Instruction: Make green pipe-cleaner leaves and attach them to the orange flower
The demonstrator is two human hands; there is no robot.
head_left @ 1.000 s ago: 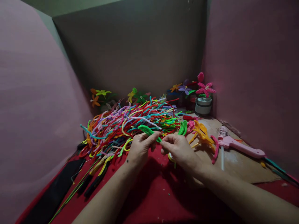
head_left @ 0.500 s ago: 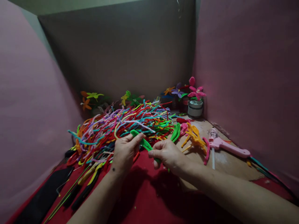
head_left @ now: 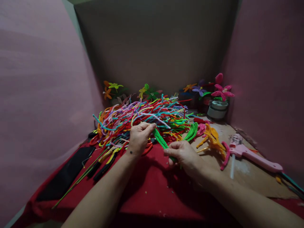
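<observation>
A green fuzzy strip (head_left: 160,138) is stretched slantwise between my two hands, above the red cloth. My left hand (head_left: 140,136) pinches its upper end between thumb and fingers. The lower end is gripped by my right hand (head_left: 181,154), whose fingers are curled round it. Just behind my hands lies a big heap of multicoloured pipe cleaners (head_left: 142,115). A bunch of green looped pieces (head_left: 192,131) rests beyond my right hand, beside orange shaped pieces (head_left: 211,139).
A pink glue gun (head_left: 256,158) lies on a brown board (head_left: 251,182) at the right. Pink flower (head_left: 222,92) stands over a pale jar (head_left: 217,110). Black-and-yellow handled pliers (head_left: 106,164), green stems (head_left: 79,179) and a black flat object (head_left: 65,174) lie at the left.
The view has swung left, so the scene sits farther right in the picture. More of the green strip shows between my hands, and my left hand now holds it at its very tip.
</observation>
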